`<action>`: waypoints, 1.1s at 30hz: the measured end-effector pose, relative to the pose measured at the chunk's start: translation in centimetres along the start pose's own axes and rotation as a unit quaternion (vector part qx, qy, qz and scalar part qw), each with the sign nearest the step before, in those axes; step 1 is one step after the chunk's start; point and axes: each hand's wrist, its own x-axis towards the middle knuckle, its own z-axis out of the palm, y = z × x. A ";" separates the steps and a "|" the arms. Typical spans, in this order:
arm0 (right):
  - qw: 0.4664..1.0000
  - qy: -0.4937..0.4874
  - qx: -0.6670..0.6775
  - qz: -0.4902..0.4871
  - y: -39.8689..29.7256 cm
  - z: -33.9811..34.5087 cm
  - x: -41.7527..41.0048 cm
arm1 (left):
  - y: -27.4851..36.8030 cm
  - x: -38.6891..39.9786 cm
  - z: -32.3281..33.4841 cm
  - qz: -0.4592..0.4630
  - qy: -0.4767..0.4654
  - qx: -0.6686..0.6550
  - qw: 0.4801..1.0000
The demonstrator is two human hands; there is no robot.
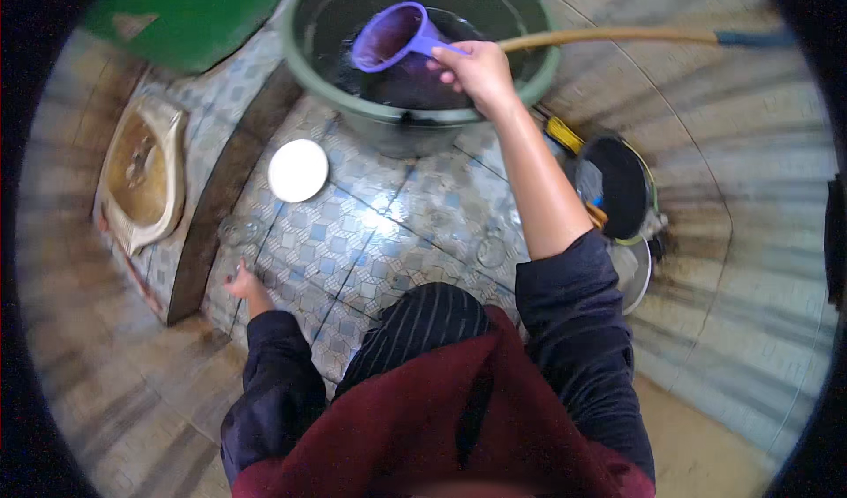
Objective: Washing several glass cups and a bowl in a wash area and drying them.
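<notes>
My right hand point(473, 74) grips the handle of a purple plastic dipper point(433, 45), held tilted over a large green plastic tub point(331, 94) of dark water. At the lower left, my left hand point(243, 282) is stretched out low near the tiled floor, close to a clear glass item point(240, 231); whether it touches or holds any glassware cannot be told. A white round plate point(298, 170) lies on the floor between the tub and that glass item. Another clear glass item point(491, 249) stands on the floor to the right, near my right forearm.
A tan hose point(615, 34) reaches the tub from the right. Beside the right wall are a black pan or basin point(612, 187), a yellow object point(564, 135) and a whitish bowl point(636, 276). A raised step point(218, 193) and a squat toilet point(173, 180) lie left, a green surface point(192, 15) upper left.
</notes>
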 end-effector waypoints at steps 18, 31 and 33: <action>0.951 0.202 0.211 -0.103 -3.4 -14.8 -25.2 | 10.9 -42.1 -4.7 0.479 -0.750 -0.108 0.444; 0.952 0.281 -0.073 0.098 6.8 -13.6 -29.4 | 17.2 -46.8 -3.1 0.406 -0.706 -0.201 0.545; 0.943 0.286 -0.157 0.067 7.7 -13.5 -28.8 | 20.2 -47.4 -2.6 0.461 -0.670 -0.262 0.520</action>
